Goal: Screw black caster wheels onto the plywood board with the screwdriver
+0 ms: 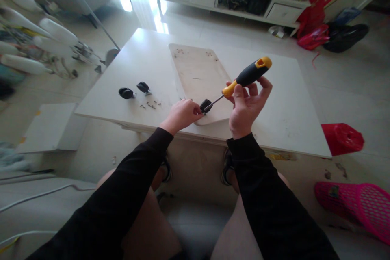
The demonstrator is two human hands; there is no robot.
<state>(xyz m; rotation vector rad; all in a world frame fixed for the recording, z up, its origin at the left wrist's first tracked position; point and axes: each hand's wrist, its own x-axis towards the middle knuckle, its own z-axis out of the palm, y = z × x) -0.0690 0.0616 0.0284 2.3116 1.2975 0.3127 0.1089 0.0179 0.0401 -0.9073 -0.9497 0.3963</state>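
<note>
The right hand (246,103) is holding a screwdriver (248,74), its grip closing around the yellow collar and dark handle, with the handle tilting up and away to the right. The shaft is slanting down to the left, its tip meeting a black caster (206,106) near the close end of a pale board (199,77). The left hand (182,114) is pressing in from the other side, its narrow grip pinching at the caster's base; whether the fingers are holding a screw there, I cannot tell. The caster is sitting on the board, and the board is lying flat on the white surface (274,101), its near corner reaching close to the front edge. To the left of the board, two more casters (134,90) are resting side by side, a little apart, and several small screws (151,105) are lying scattered just beside them, nearer the left hand.
</note>
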